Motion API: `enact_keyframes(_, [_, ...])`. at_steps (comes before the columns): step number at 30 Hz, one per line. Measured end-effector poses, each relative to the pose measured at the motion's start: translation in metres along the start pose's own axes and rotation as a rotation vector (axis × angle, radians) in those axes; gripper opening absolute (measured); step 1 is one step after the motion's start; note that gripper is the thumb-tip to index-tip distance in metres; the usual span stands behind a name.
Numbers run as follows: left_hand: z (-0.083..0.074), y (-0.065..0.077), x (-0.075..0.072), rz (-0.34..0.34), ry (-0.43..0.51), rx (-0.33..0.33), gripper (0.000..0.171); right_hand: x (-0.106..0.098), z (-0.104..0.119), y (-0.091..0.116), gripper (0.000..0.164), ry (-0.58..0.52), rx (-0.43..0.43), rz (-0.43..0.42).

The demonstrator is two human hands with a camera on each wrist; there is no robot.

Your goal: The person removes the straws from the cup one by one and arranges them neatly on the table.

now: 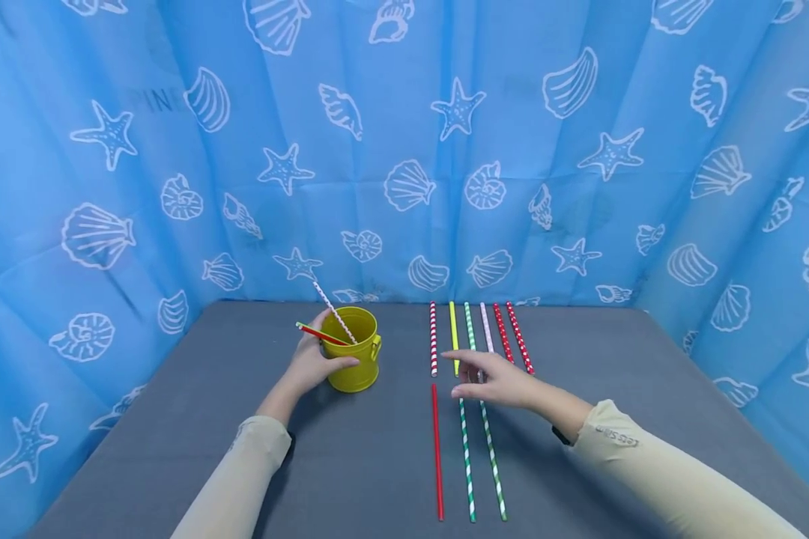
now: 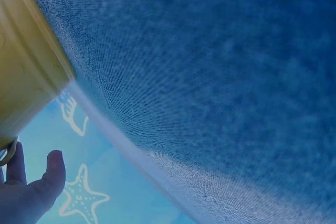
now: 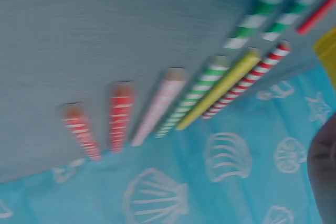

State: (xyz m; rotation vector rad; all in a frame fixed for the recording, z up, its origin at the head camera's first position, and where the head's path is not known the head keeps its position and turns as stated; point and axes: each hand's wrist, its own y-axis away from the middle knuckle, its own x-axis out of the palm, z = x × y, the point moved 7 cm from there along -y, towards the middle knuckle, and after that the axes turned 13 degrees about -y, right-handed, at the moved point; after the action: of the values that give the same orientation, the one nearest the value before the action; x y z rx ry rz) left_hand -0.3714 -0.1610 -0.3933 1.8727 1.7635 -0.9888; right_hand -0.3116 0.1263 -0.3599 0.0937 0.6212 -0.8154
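My left hand holds the left side of a small yellow bucket, thumb toward the front and fingers behind. Several paper straws lean in the bucket, among them a white patterned straw, a red straw and a green one mostly behind it. Over the straws on the table hovers my right hand, thumb and index finger apart, holding nothing that I can see. Nearest to it are a yellow straw, a green-and-white striped straw and a pale pink straw.
At the back, a red-and-white striped straw and two red dotted straws flank that row. Closer in lie a plain red straw and two green-and-white straws. A blue shell-print curtain hangs behind the grey table.
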Motion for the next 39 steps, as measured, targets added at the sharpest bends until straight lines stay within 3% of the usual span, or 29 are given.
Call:
enact_keyframes(7, [0.0,-0.001,0.0,-0.022,0.004,-0.005,0.102,0.017,0.039,-0.049,0.045,-0.009,-0.259,-0.096])
enact_keyframes(12, [-0.001,0.0,0.0,-0.034,-0.008,0.003,0.1,0.037,0.058,-0.085,0.042,-0.05,-0.347,-0.085])
enact_keyframes(17, [0.0,0.0,0.0,-0.02,-0.022,-0.01,0.099,0.055,0.07,-0.116,0.042,-0.096,-0.343,-0.045])
enact_keyframes(24, [0.0,0.0,-0.002,-0.026,-0.03,-0.004,0.093,0.07,0.073,-0.145,0.045,-0.056,-0.307,-0.012])
enact_keyframes(33, [-0.001,0.001,-0.002,-0.039,-0.036,-0.005,0.085,0.078,0.066,-0.161,0.046,-0.07,-0.248,0.011])
enact_keyframes(39, [-0.006,0.001,-0.002,-0.021,-0.114,0.032,0.084,0.08,0.062,-0.167,0.044,-0.078,-0.241,0.013])
